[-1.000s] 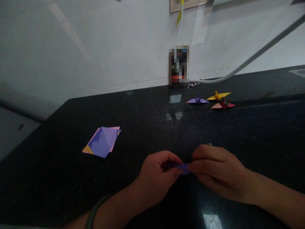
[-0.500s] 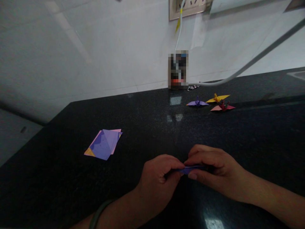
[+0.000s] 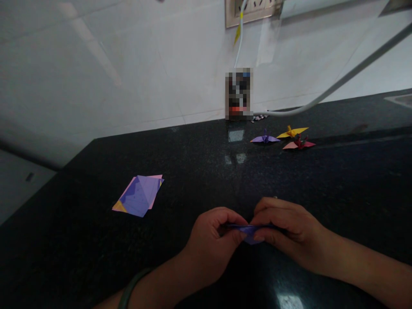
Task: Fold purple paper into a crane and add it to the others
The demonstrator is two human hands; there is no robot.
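Note:
A piece of folded purple origami paper (image 3: 251, 236) is pinched between both hands, low in the view and right of the middle. My left hand (image 3: 215, 240) grips its left part with thumb and forefinger. On the other side, my right hand (image 3: 286, 225) holds it the same way, the two sets of fingertips nearly meeting. My fingers cover much of the paper, so its full shape is hidden. Only a small triangular face shows below the thumbs.
On the dark countertop (image 3: 193, 171), a stack of purple and pink paper (image 3: 138, 195) lies at left. A purple crane (image 3: 265, 139), a yellow crane (image 3: 292, 131) and a red crane (image 3: 298, 143) stand towards the wall. A grey cable (image 3: 337, 83) runs beside a blurred upright object (image 3: 238, 93).
More of the paper's purple face shows below my thumbs, as it has tilted between my fingers. Both hands stay in nearly the same place. The view has shifted slightly.

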